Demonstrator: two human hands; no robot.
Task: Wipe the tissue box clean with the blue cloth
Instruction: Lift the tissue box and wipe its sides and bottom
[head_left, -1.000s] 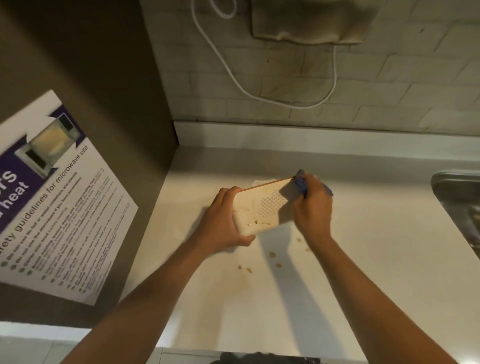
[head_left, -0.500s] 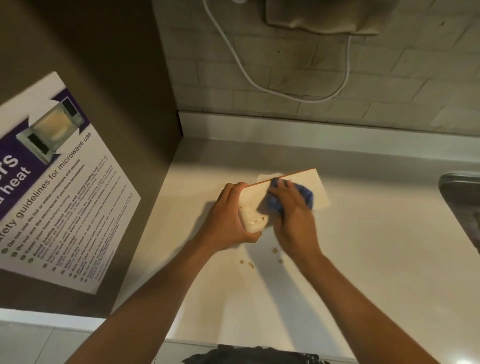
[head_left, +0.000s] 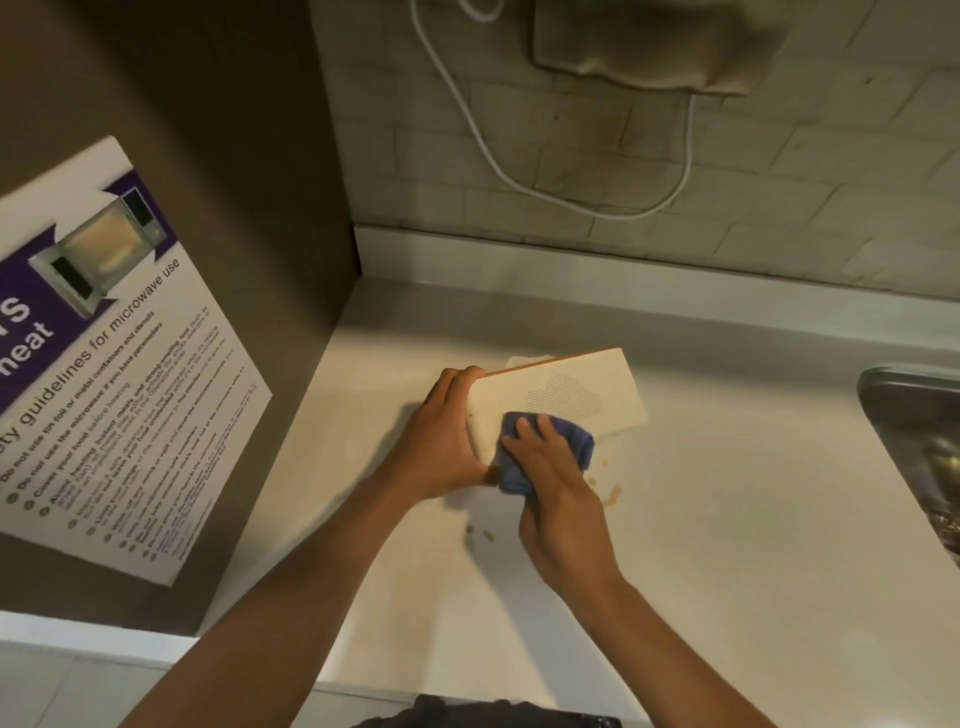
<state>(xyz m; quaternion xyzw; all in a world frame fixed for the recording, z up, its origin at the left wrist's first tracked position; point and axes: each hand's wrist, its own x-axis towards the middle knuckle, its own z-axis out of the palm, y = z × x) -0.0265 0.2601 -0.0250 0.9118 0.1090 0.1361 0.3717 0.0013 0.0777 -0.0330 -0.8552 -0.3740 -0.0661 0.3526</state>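
Seen from my head camera, my left hand (head_left: 445, 435) grips the near end of the tissue box (head_left: 561, 400), tilting it up off the counter (head_left: 727, 519) so its broad face meets the cloth. My right hand (head_left: 556, 483) presses the bunched blue cloth (head_left: 571, 441) against the box's lower edge, above brown spots (head_left: 610, 493) on the counter.

Left hand (head_left: 447, 441) gripping tissue box (head_left: 561, 395) tilted on pale counter (head_left: 727, 545), right hand (head_left: 561, 493) pressing blue cloth (head_left: 540, 452) against its near face, brown spots (head_left: 610, 493) beside it
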